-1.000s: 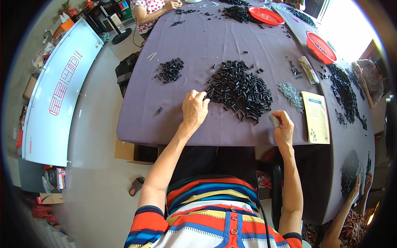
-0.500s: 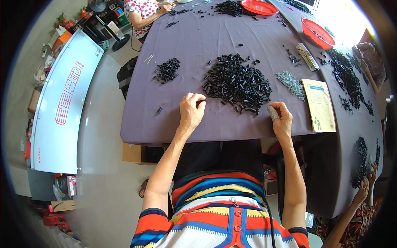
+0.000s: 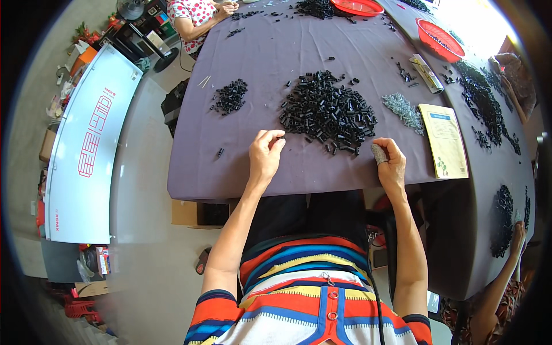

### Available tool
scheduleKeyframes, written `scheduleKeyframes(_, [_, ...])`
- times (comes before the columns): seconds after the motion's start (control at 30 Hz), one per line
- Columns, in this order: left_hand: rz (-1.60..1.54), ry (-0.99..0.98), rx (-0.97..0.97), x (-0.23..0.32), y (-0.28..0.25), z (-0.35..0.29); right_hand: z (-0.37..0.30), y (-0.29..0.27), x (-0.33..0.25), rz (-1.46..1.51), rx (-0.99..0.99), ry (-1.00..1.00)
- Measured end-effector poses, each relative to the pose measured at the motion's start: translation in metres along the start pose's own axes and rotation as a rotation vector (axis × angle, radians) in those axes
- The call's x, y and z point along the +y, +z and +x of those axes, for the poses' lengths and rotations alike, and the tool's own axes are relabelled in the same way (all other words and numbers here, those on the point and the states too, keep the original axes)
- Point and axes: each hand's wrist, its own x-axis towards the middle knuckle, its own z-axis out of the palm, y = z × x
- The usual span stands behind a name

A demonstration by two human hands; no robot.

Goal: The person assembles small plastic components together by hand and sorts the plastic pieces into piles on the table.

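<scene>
- Step in hand looks like picking small pieces from the black pile (image 3: 328,109) on the worktop (image 3: 336,175)
- Left hand (image 3: 265,156): grip clamped, it seems, on a dark piece (image 3: 280,137), just beside the pile's near-left edge
- Right hand (image 3: 391,168): curled near the pile's near-right edge, cannot tell whether its grip is together
- Next move likely calls for a fine fingertip pinch

place: workshop-like room | cloth-covered table (image 3: 259,57) | heaped black parts (image 3: 329,112) | co-workers (image 3: 192,24)
</scene>
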Motion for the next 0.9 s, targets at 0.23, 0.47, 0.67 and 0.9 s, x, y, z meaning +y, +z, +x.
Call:
scheduleKeyframes(0.23, [-0.737,-0.193,-0.045,0.046,-0.005,-0.034,-0.008,0.008,-0.042,0.157,-0.105,-0.025])
scheduleKeyframes(0.47, [-0.722,-0.183,-0.080,0.076,-0.005,-0.048,-0.007,0.026,-0.105,0.217,-0.292,-0.219])
scheduleKeyframes(0.67, [-0.614,-0.063,-0.115,0.096,0.005,-0.053,-0.018,0.031,-0.101,0.162,-0.250,-0.247])
scheduleKeyframes(0.9, [-0.534,-0.028,-0.117,0.095,0.009,-0.060,-0.019,0.027,-0.093,0.118,-0.300,-0.304])
